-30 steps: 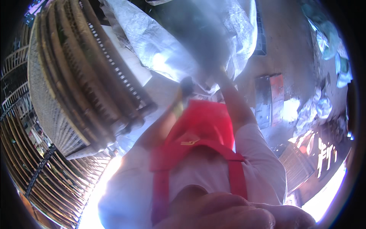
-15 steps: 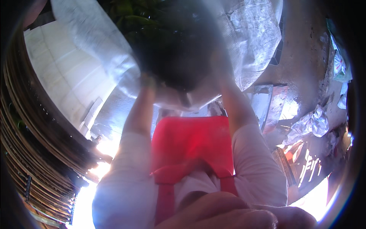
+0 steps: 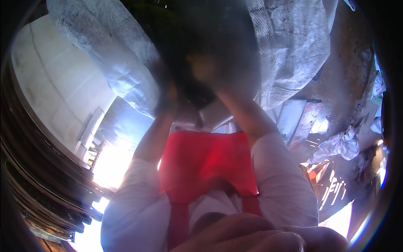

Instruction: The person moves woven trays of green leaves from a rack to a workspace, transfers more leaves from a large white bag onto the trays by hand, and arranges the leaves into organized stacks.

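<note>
A large white woven sack gapes in front of me, its pale sides spread to left and right. Dark green contents, which look leafy, show at the top of its shadowy mouth. My right hand reaches into that mouth near the middle, smeared by motion. At the near left edge of the opening is my left hand, dim and blurred against the sack's side. Shadow and blur hide the fingers of both hands, and whether either grips anything does not show. A red apron covers my front.
A pale panelled surface curves along the left, with dark stacked slats beside it. Flat boards lie right of the sack. Farther right, a crumpled plastic bag rests on wet-looking brown ground.
My right hand has moved left from the sack's right side to the middle of its mouth. The left hand has shifted slightly right. More of the sack's sides shows.
</note>
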Demonstrator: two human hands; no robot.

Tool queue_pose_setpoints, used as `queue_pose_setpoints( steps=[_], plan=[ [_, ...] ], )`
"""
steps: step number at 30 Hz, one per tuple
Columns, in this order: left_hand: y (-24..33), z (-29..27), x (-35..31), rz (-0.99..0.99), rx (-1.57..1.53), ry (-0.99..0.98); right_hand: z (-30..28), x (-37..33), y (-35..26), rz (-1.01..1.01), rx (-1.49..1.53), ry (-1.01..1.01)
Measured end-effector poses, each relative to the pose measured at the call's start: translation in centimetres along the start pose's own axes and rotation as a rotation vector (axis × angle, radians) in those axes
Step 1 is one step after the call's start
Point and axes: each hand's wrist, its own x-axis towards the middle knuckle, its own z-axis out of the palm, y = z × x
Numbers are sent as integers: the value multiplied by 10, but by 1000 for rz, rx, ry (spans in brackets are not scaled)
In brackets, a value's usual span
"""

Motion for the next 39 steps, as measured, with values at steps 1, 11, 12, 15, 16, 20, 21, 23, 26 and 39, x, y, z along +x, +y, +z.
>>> queue_pose_setpoints(
  steps=[1,11,12,15,16,20,21,23,26,39],
  plan=[
    [-4,1,-6,-11,-7,-3,-1,-3,-9,-44,62,-60],
    [-36,20,16,-26,-46,-54,60,-30,79,-146,-1000,207],
    [-39,25,26,-24,-41,-81,55,-41,84,-148,-553,5],
    [-46,35,33,-32,-60,-129,91,-62,100,-270,-733,-84],
    [-49,40,29,-34,-62,-131,93,-64,101,-368,-983,-5],
    [-58,59,25,-46,-79,-158,73,-53,84,-571,-1025,226],
    [-57,65,27,-36,-74,-170,86,-48,81,-459,-470,78],
    [-58,71,24,-32,-70,-193,91,-53,84,-303,97,-114],
    [-60,70,16,-31,-93,-193,35,-74,76,-325,55,-254],
    [-60,109,20,-12,-120,-251,38,-58,78,-240,-63,-326]
  ],
)
